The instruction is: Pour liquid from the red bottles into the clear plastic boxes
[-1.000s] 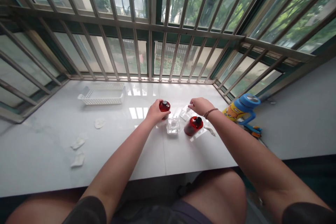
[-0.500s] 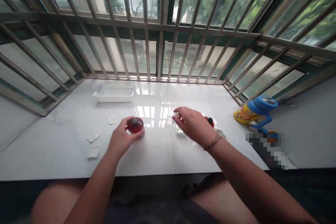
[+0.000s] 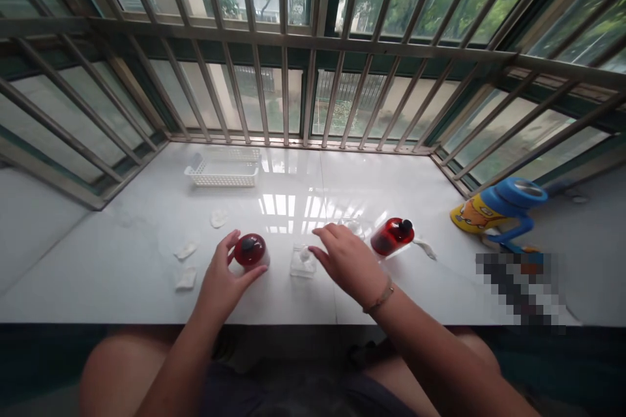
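My left hand (image 3: 220,277) curves loosely around a round bottle (image 3: 252,253) with dark red contents and a black top. Its fingers are at the left side and its thumb lies along the near side. My right hand (image 3: 349,259) is over the surface with thumb and index finger apart. Just left of its thumb is a clear, squarish piece (image 3: 302,267) with a rounded part on top. Partly hidden behind that hand is another clear item (image 3: 355,227). To the right, a second red bottle (image 3: 391,238) with a black top appears tilted.
A white perforated basket (image 3: 222,180) sits at the back left. Several crumpled white pieces (image 3: 186,279) lie left of my left hand. On the right are a blue and yellow flask (image 3: 499,205) and a small whitish strip (image 3: 424,247). Metal window bars (image 3: 286,98) edge the white surface.
My left hand and its bottle have come nearer to me and slightly left. My right hand has moved left and nearer, uncovering the second red bottle. The view has shifted a little.
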A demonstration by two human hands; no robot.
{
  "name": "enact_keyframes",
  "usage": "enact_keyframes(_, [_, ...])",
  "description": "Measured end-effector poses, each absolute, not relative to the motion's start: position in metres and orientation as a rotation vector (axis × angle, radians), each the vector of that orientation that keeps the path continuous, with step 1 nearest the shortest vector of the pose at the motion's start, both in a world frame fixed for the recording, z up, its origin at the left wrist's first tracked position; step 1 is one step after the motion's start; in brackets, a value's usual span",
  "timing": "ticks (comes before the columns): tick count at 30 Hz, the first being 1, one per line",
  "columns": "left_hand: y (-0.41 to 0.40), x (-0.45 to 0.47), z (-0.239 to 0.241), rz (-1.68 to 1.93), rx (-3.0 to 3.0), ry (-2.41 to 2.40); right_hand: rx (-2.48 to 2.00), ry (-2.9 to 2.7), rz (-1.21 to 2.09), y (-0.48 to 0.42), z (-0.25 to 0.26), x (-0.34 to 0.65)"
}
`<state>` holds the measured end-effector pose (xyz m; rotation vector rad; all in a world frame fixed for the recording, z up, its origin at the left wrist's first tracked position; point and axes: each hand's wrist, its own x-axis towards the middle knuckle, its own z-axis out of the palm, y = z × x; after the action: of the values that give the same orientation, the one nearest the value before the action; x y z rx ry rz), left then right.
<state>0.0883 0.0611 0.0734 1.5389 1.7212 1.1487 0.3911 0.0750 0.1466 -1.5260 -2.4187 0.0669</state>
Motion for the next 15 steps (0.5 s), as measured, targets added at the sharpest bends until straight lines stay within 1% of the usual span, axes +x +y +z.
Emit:
enact_keyframes(2, [0.053, 0.089, 0.071, 1.219, 1.47, 1.787, -1.721, -2.327, -0.126, 0.083, 0.151, 0.41])
enact_keyframes(4, [0.037, 0.092, 0.067, 1.333, 1.391, 1.893, -2.012, -2.228, -0.2, 0.094, 0.15, 0.428])
enact_keyframes(6, [0.015, 0.095, 0.062, 1.471, 1.418, 1.964, -2.205, -2.196, -0.117, 0.106, 0.146, 0.442])
enact_keyframes(8, [-0.01, 0.097, 0.054, 1.533, 1.582, 1.98, -2.223, -2.24, -0.006, 0.115, 0.139, 0.451])
enact_keyframes(11, [-0.046, 0.094, 0.043, 1.401, 1.967, 1.818, -2.153, -2.298, 0.047, 0.126, 0.131, 0.455])
enact_keyframes(15, [-0.081, 0.076, 0.031, 1.011, 2.413, 1.48, -2.123, -2.299, 0.057, 0.142, 0.125, 0.457])
